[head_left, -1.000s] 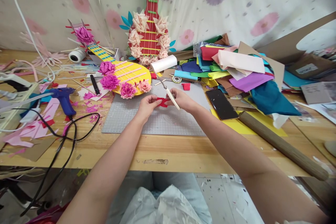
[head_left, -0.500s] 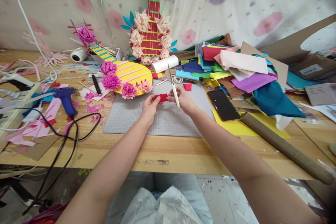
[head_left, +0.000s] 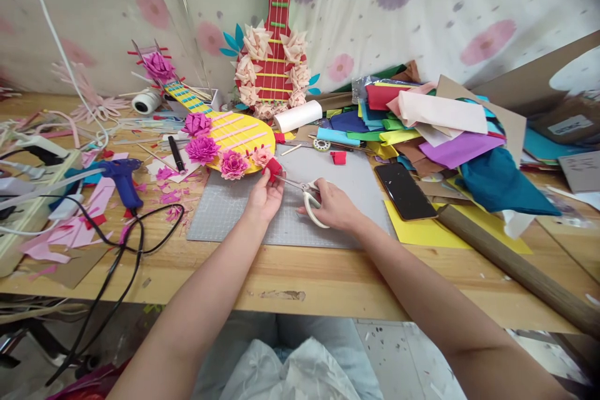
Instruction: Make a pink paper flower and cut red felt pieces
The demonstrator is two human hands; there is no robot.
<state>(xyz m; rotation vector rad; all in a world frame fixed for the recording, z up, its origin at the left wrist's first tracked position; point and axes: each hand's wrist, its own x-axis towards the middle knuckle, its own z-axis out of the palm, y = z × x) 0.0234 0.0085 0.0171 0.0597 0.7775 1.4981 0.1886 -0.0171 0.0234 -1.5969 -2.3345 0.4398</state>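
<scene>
Head camera view: the left hand (head_left: 265,200) has its grip pinched closed on a small piece of red paper (head_left: 272,167). The paper sits up at the tips of the thumb and fingers, and part of it sticks out past them. The right hand (head_left: 335,203) has its grip curled around the white handles of a pair of scissors (head_left: 305,187). One handle loop shows below the fingers, and the hand covers some of the rest. The scissors point left, toward the left hand. Their tips are right by the red paper, but I cannot tell if they touch it.

Both hands are over a gray cutting mat (head_left: 234,209) on the wooden table (head_left: 328,275). Another red scrap (head_left: 338,157) lies on the mat, behind the right hand and away from the scissors. Just behind the left hand is a yellow toy guitar (head_left: 244,134) with pink and purple paper flowers. A red toy guitar (head_left: 275,69) with pale flowers stands farther back. On the right, a black phone (head_left: 405,192) lies partly on a yellow sheet (head_left: 424,232). On the left, a blue glue gun (head_left: 122,181) is near some pink paper bits (head_left: 75,225).
</scene>
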